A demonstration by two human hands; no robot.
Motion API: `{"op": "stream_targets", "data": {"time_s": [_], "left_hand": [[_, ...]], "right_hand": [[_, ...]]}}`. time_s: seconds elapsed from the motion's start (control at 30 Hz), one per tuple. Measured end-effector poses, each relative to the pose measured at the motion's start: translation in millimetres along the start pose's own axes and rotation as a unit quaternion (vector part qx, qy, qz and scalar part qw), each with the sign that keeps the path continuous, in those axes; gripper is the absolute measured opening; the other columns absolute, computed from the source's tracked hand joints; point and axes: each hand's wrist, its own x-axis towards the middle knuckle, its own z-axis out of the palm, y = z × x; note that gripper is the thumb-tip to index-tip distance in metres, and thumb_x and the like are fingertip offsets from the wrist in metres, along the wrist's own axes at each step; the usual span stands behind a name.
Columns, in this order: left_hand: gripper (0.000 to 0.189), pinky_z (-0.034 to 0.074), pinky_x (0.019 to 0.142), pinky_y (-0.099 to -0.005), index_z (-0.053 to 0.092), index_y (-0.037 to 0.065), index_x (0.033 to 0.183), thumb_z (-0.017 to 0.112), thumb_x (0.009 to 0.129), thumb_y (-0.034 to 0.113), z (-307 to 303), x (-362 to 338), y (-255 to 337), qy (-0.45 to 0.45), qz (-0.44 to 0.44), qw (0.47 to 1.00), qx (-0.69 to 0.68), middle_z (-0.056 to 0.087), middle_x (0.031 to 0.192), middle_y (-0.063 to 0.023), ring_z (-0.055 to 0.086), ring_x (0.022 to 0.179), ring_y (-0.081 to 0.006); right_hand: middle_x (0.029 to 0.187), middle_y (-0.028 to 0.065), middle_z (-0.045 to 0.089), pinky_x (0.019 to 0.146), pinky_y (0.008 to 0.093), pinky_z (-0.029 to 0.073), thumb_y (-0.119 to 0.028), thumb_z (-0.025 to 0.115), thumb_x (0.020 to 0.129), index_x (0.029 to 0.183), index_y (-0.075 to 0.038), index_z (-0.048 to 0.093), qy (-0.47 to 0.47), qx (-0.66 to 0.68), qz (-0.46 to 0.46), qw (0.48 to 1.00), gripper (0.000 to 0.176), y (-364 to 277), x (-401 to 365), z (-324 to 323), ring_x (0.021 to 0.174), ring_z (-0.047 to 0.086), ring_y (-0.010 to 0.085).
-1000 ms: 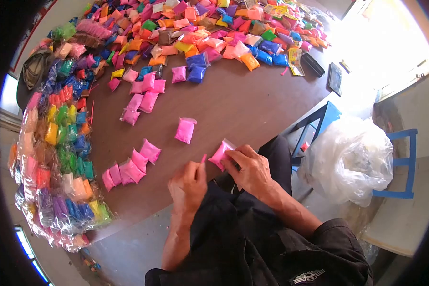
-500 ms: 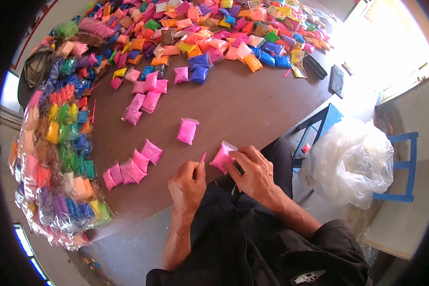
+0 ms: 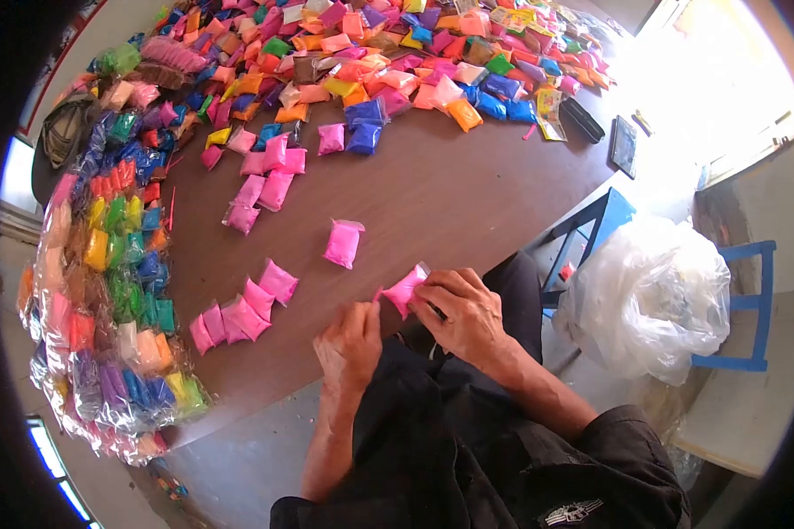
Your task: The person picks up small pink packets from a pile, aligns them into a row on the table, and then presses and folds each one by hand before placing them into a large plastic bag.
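My right hand (image 3: 464,310) pinches a small clear packet with soft pink filling (image 3: 403,290) at its right side, just over the table's front edge. My left hand (image 3: 349,339) is closed, with a thin pink stick (image 3: 378,294) poking up between thumb and forefinger. The stick's tip is right at the packet's left corner. Behind my hands, a single pink packet (image 3: 343,244) lies on the brown table (image 3: 450,194). To the left is a short row of several more pink packets (image 3: 241,316).
A large heap of colourful packets (image 3: 370,66) covers the far side. Bundled packets in clear wrapping (image 3: 119,300) line the left edge. A phone (image 3: 624,146) and a black case (image 3: 582,120) lie at the far right. Beside me, a white plastic bag (image 3: 648,300) rests against a blue chair (image 3: 750,304).
The pink stick in my left hand has come over to the packet's left corner. The packet has tilted and shifted slightly left in my right hand.
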Motion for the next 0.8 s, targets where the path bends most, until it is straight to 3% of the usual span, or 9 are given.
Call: {"op": "stream_targets", "data": {"time_s": [0.1, 0.2, 0.4, 0.5, 0.6, 0.7, 0.8], "left_hand": [[0.018, 0.055, 0.059, -0.0453, 0.067, 0.012, 0.088, 0.078, 0.1, 0.018, -3.4, -7.5, 15.8, -0.038, 0.051, 0.997, -0.044, 0.069, 0.081, -0.0076, 0.071, 0.07, -0.0322], [0.013, 0.055, 0.06, -0.0446, 0.07, 0.008, 0.093, 0.08, 0.098, 0.014, 2.2, -4.3, 7.1, -0.026, 0.031, 0.999, -0.014, 0.071, 0.083, -0.0115, 0.071, 0.07, -0.0356], [0.017, 0.054, 0.057, -0.0434, 0.067, 0.011, 0.089, 0.079, 0.099, 0.016, 4.9, 3.7, -1.2, 0.048, 0.027, 0.998, -0.02, 0.068, 0.081, -0.0084, 0.07, 0.069, -0.032], [0.016, 0.055, 0.058, -0.0436, 0.068, 0.011, 0.09, 0.079, 0.099, 0.017, 3.1, -3.2, 3.9, -0.025, 0.069, 0.996, -0.058, 0.068, 0.081, -0.0086, 0.07, 0.068, -0.033], [0.014, 0.054, 0.057, -0.0434, 0.07, 0.011, 0.091, 0.079, 0.1, 0.017, 9.2, 4.1, -5.6, 0.013, 0.077, 0.997, 0.016, 0.068, 0.08, -0.0087, 0.07, 0.067, -0.0325], [0.013, 0.055, 0.061, -0.0447, 0.071, 0.006, 0.093, 0.079, 0.1, 0.014, 6.5, 21.5, -11.9, -0.008, 0.025, 1.0, 0.014, 0.072, 0.085, -0.0126, 0.072, 0.07, -0.0354], [0.016, 0.053, 0.058, -0.0441, 0.067, 0.011, 0.091, 0.076, 0.103, 0.018, -2.4, 12.4, -0.7, 0.043, 0.077, 0.994, -0.058, 0.066, 0.081, -0.009, 0.07, 0.067, -0.0311]], "right_hand": [[0.107, 0.0008, 0.079, 0.078, 0.036, 0.063, -0.017, 0.09, 0.083, 0.098, -0.013, 0.085, -0.009, 0.007, 0.014, 1.0, 0.017, -0.1, 0.0, -1.5, 0.097, 0.073, 0.0227], [0.108, 0.0007, 0.079, 0.079, 0.036, 0.063, -0.018, 0.09, 0.084, 0.099, -0.013, 0.085, -0.018, 0.002, 0.02, 1.0, 0.017, -0.1, -0.6, -1.9, 0.097, 0.073, 0.0224], [0.112, 0.0012, 0.078, 0.081, 0.0368, 0.062, -0.025, 0.084, 0.091, 0.101, -0.013, 0.083, -0.022, -0.004, 0.01, 1.0, 0.015, 1.5, -1.7, -0.3, 0.1, 0.071, 0.0234], [0.114, 0.0006, 0.078, 0.081, 0.0371, 0.061, -0.025, 0.083, 0.092, 0.102, -0.013, 0.084, -0.036, -0.001, 0.021, 0.999, 0.015, 1.8, -3.4, -1.2, 0.101, 0.07, 0.0235], [0.116, -0.0001, 0.077, 0.081, 0.0373, 0.061, -0.024, 0.082, 0.093, 0.103, -0.013, 0.084, -0.046, 0.001, 0.022, 0.999, 0.015, 3.7, -3.2, -0.3, 0.102, 0.069, 0.024], [0.117, -0.0003, 0.077, 0.08, 0.0376, 0.061, -0.024, 0.081, 0.095, 0.104, -0.013, 0.084, -0.049, -0.004, 0.017, 0.999, 0.014, 2.6, -4.5, -2.2, 0.103, 0.069, 0.0246], [0.117, -0.0005, 0.077, 0.08, 0.0382, 0.061, -0.024, 0.081, 0.095, 0.105, -0.014, 0.084, -0.047, -0.004, 0.022, 0.999, 0.014, 3.8, -3.9, -1.5, 0.103, 0.069, 0.0246]]}}
